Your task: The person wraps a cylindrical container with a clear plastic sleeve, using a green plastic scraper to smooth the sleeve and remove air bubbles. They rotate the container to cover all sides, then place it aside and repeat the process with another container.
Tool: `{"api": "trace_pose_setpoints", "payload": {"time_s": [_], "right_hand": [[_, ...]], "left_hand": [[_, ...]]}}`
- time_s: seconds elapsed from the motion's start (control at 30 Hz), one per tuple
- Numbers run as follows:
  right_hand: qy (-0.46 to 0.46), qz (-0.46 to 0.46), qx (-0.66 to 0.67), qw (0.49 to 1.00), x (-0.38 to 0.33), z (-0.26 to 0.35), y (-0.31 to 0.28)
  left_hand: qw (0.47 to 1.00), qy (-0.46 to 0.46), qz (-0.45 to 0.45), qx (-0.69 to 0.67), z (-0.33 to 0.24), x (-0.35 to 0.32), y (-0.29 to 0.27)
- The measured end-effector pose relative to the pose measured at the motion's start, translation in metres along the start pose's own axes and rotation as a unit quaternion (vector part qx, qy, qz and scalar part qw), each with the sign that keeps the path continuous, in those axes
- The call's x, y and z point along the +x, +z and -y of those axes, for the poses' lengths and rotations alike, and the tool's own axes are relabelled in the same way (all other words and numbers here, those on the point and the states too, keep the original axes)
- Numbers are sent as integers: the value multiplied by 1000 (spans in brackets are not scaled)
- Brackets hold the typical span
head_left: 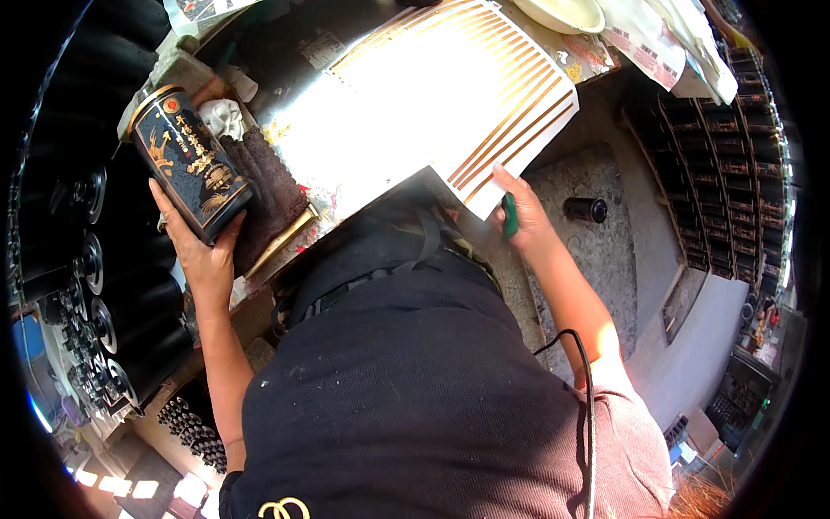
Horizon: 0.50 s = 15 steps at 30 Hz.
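My left hand (204, 264) is wrapped round the lower end of a black cylindrical canister (186, 160) with gold pictures and lettering, held tilted at the table's left side. Beside the canister lie a rough dark brown cloth (270, 183) and a crumpled white cloth (221, 118). At the table's near right corner, my right hand (529, 221) is closed round a green-handled tool (510, 216); its working end is hidden. A finger of that hand touches the edge of a white sheet with gold stripes (517, 149). The sheet lies on the sunlit table (333, 186), partly overhanging its edge.
A pale bowl (564, 12) and printed papers (644, 43) sit at the far right. Racks of black canisters (726, 164) stand on the right, with large black cylinders (130, 320) stacked on the left. One black cylinder (586, 209) is low down, right of my right hand.
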State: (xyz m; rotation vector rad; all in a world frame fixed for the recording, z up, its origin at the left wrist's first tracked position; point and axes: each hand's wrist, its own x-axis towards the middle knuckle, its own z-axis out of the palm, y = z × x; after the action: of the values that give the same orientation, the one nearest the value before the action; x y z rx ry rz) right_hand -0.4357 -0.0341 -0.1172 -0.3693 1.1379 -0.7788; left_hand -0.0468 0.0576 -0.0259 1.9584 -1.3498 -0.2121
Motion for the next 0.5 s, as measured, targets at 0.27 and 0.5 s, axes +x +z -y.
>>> {"api": "trace_pose_setpoints", "payload": {"time_s": [0.27,0.5], "right_hand": [[-60,-59,-216,973,-8,6,-6],[-33,-18,-325,945,-26,14,-38]], "left_hand": [[999,40,-4,-29,3,0,-2],[1000,13,0,0,1,3,-7]]}}
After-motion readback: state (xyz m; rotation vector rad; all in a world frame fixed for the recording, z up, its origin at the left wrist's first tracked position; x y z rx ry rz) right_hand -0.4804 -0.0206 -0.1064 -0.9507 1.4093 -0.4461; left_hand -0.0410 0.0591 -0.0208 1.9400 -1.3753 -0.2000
